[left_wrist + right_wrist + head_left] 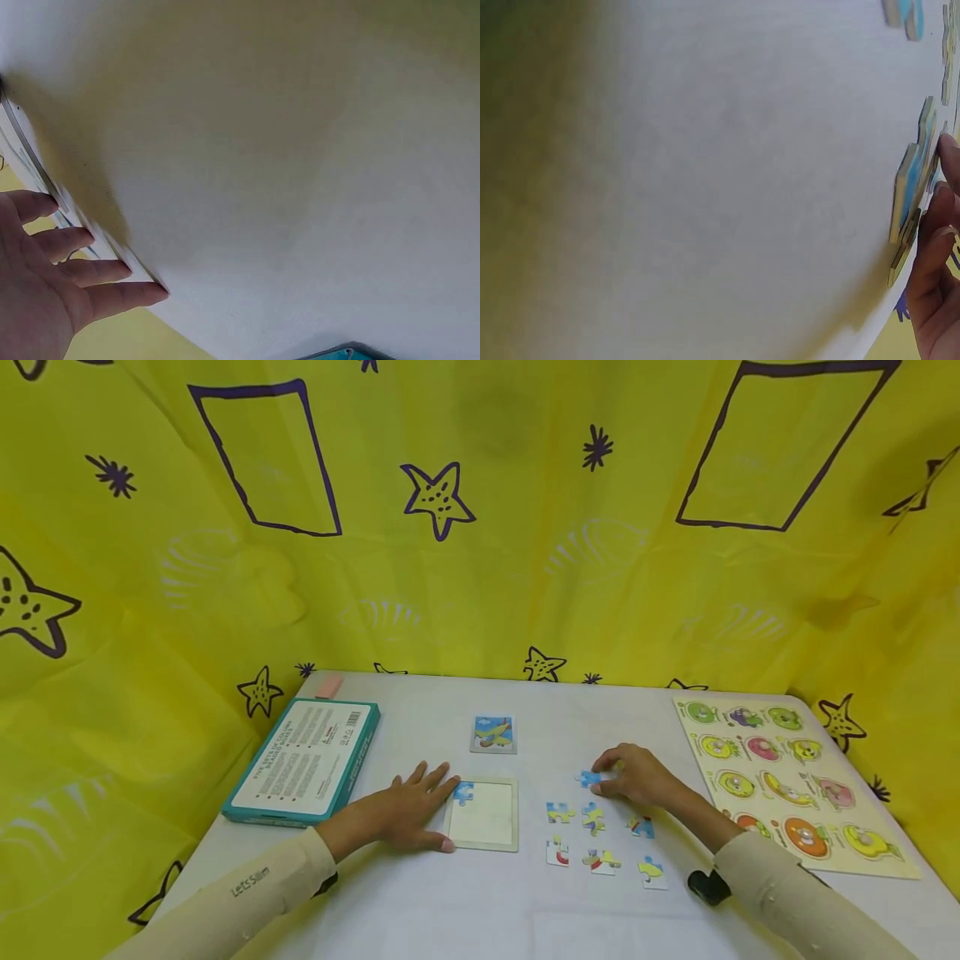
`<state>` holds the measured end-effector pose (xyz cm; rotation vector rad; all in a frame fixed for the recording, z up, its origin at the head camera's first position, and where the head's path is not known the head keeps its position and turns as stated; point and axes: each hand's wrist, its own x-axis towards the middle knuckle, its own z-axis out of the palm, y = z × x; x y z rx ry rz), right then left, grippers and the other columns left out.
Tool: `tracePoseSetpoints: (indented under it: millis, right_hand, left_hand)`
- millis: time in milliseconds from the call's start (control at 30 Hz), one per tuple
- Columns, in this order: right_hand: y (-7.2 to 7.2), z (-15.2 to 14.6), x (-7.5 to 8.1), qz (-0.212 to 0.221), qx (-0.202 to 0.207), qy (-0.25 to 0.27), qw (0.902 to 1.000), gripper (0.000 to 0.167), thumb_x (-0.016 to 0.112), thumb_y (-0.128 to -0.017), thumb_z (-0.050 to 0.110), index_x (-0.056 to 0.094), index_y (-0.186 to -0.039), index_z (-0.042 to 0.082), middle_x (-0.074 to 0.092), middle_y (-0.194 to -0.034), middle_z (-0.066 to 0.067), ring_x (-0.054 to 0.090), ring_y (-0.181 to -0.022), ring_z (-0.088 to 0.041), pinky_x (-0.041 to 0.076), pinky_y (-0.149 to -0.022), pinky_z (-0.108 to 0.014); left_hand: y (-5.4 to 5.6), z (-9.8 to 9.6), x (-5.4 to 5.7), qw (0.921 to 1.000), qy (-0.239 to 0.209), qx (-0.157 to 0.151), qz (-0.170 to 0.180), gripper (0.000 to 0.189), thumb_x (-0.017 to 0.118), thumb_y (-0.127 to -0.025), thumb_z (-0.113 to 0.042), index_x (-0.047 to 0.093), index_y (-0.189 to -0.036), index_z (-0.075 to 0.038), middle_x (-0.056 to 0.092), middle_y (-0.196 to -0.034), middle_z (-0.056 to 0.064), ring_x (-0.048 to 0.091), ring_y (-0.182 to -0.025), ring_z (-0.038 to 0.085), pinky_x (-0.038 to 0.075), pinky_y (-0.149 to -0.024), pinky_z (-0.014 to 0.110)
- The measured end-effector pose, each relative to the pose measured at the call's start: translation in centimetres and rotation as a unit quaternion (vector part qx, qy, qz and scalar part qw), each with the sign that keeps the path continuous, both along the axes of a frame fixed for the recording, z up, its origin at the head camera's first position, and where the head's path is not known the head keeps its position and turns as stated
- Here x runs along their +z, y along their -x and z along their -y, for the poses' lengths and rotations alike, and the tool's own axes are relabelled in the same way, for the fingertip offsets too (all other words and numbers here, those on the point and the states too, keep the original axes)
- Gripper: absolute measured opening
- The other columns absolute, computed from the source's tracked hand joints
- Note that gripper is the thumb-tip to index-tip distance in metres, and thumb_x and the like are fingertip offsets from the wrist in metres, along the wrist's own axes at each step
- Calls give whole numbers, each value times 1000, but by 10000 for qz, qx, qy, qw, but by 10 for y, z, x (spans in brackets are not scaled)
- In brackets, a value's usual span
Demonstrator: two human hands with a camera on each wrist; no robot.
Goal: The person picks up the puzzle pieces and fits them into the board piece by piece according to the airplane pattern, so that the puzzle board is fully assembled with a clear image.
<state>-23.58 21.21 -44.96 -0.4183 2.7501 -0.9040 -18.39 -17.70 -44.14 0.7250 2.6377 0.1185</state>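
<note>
My left hand [412,810] lies with fingers spread along the left edge of a square wooden puzzle tray [516,827]. One blue jigsaw piece [463,792] sits in that tray's upper left corner. In the left wrist view the fingertips [154,292] touch the white surface. Over to the right, my right hand [633,777] pinches another blue jigsaw piece [588,779] between thumb and fingers. Just below this hand several loose pieces lie in rows, among them a yellow and blue piece [559,812] and a white and red one [557,852]. The right wrist view shows the hand [937,285] only in part.
Behind the tray lies a small airplane picture [493,734]. A teal box [300,760] stands at the left, with a pink block [329,686] behind it. A fruit puzzle board [787,777] lies at the right. A yellow patterned curtain [495,585] hangs at the back.
</note>
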Motion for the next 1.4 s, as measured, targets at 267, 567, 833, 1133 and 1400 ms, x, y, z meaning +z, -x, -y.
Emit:
tracePoseSetpoints:
  millis: [267, 567, 833, 1133, 1400]
  right_hand:
    - [3, 0, -4, -20, 135, -29, 9999, 25, 83, -83, 20, 67, -99, 10, 65, -98, -4, 55, -94, -22, 45, -86, -40]
    - [1, 0, -6, 67, 256, 390, 9989, 21, 80, -86, 14, 68, -102, 8, 61, -91, -3, 54, -83, -18, 45, -70, -27]
    - [-2, -2, -5, 346, 349, 693, 9964, 13, 74, -91, 11, 67, -101, 5, 59, -88, -5, 55, -62, -15, 47, -53, -23]
    - [-2, 2, 0, 400, 622, 862, 9935, 4, 69, -94, 10, 70, -95, 7, 61, -85, -4, 55, -58, -13, 45, -52, -22]
    - [-1, 17, 3, 456, 838, 1058, 9898, 16, 66, -93, 5, 69, -108, 1, 60, -87, -5, 55, -61, -13, 47, -54, -22]
  left_hand:
    - [0, 0, -1, 10000, -9, -33, -40, 101, 59, -85, -73, 23, -161, -18, 15, -169, 9, 14, -153, 46, 29, -111, 71]
    - [-1, 0, 0, 10000, -56, -27, -27, 100, 60, -85, -72, 24, -161, -18, 15, -169, 10, 14, -153, 46, 29, -112, 71]
    - [0, 0, 1, 10000, -12, -9, -12, 101, 60, -85, -73, 23, -161, -18, 15, -169, 9, 14, -153, 46, 29, -112, 71]
    - [0, 1, 0, 10000, -40, -34, -31, 101, 60, -85, -73, 20, -162, -20, 15, -169, 10, 14, -153, 47, 29, -111, 71]
    - [1, 1, -2, 9999, -27, -152, -64, 96, 59, -87, -72, 23, -161, -23, 15, -169, 12, 15, -152, 48, 29, -111, 72]
